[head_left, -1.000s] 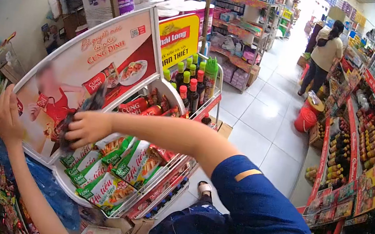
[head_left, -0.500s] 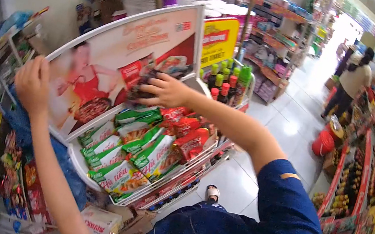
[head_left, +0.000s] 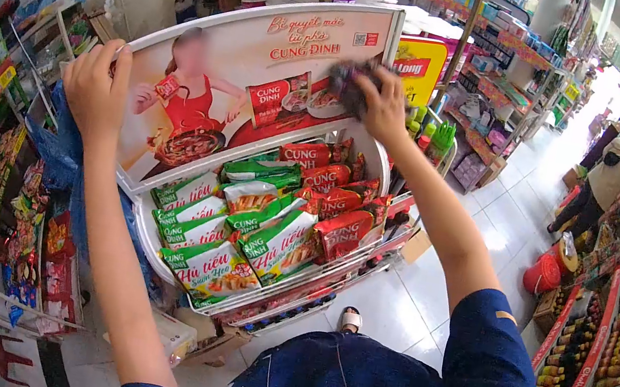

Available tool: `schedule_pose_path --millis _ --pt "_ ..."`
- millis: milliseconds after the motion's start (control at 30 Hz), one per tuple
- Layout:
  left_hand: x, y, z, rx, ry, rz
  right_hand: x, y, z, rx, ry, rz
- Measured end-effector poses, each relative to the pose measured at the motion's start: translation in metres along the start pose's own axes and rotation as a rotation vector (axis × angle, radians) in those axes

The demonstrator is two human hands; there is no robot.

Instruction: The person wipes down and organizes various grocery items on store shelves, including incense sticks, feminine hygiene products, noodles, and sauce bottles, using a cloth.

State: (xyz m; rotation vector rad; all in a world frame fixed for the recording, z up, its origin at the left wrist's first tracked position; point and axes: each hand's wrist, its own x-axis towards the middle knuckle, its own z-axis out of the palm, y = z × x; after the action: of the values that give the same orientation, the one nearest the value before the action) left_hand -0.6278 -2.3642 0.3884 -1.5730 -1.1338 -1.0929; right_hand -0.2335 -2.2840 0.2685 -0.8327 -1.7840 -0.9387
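In the upper middle, the right hand [head_left: 384, 109] holds a dark rag [head_left: 347, 87] at the right end of a sign [head_left: 233, 90]; at upper left, the left hand [head_left: 97, 82] touches its left edge. Green packets [head_left: 277, 244] and red packets [head_left: 342, 233] fill the rack [head_left: 146, 250] at centre. A person [head_left: 611, 182] stands at right, near a red bucket [head_left: 542, 276].

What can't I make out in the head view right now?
All in the head view:
Dark wad: blurred and partly covered by the right hand; its material is unclear.
Dish picture: partly hidden behind the wad.
Yellow sign: left lettering hidden by the advertising board.
Shelf bottles: labels too small to read.
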Motion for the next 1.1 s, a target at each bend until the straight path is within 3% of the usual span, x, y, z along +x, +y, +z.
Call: schedule_pose_path --millis 100,200,267,367,433,567,633,733,767,833,900,967,1000,1033,1100 --pt "0.002 0.002 -0.005 -0.007 -0.026 -0.045 -0.046 -0.002 -0.009 -0.029 -0.346 -0.091" --pt "0.002 0.003 -0.005 -0.014 -0.001 -0.007 -0.023 0.010 -0.013 0.008 -0.322 -0.131" --pt "0.002 0.003 -0.006 -0.018 0.000 -0.006 0.011 0.022 -0.015 0.014 -0.163 -0.081" --pt "0.002 0.005 -0.007 -0.027 -0.012 -0.021 0.084 0.013 -0.027 0.074 0.147 0.167" --pt "0.001 0.005 -0.007 -0.022 -0.026 -0.039 0.113 0.001 -0.030 0.092 0.233 0.193" --pt "0.001 0.003 -0.004 -0.008 0.026 -0.002 0.104 -0.056 0.000 0.214 0.206 0.179" --pt "0.000 0.004 -0.005 -0.014 0.043 0.000 0.079 -0.086 0.014 0.260 0.133 0.002" --pt "0.001 0.003 -0.004 -0.013 0.027 -0.004 0.032 -0.105 0.017 0.218 -0.165 -0.497" --pt "0.001 0.002 -0.005 -0.019 0.011 -0.008 0.029 -0.101 0.011 0.237 -0.156 -0.510" --pt "0.003 -0.001 -0.006 -0.033 0.006 -0.012 0.029 -0.085 0.001 0.230 -0.410 -0.671" --pt "0.005 -0.001 -0.011 -0.060 0.000 -0.016 0.066 -0.073 -0.017 0.451 -0.744 0.035" --pt "0.015 0.003 -0.025 -0.128 -0.300 -0.151 0.071 -0.041 -0.009 0.186 -0.139 -0.174" --pt "0.024 0.007 -0.038 -0.181 -0.495 -0.225 0.082 -0.041 -0.007 0.184 -0.003 -0.058" --pt "0.026 0.007 -0.037 -0.171 -0.500 -0.223 0.091 -0.043 -0.008 0.183 0.135 0.065" --pt "0.037 -0.001 -0.040 -0.298 -0.647 -0.403 0.110 -0.069 -0.006 0.204 0.246 0.155"
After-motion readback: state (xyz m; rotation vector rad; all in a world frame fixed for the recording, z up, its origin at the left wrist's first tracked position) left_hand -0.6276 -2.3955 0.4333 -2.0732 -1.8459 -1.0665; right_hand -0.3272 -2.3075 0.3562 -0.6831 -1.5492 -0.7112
